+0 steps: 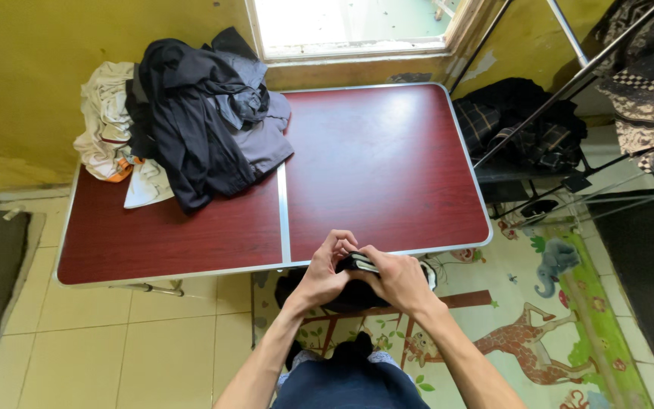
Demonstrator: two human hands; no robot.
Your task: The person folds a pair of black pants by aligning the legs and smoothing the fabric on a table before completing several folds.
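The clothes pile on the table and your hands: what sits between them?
Nothing: bare red tabletop separates the clothes pile from the left hand and right hand, head view.

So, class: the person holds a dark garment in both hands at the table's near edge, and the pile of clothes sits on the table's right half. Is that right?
Not quite. The head view shows the pile of clothes on the left half of the table. Both the left hand and right hand do hold the dark garment.

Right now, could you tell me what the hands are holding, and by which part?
Both hands, left and right, pinch a small black folded cloth item by its top edge.
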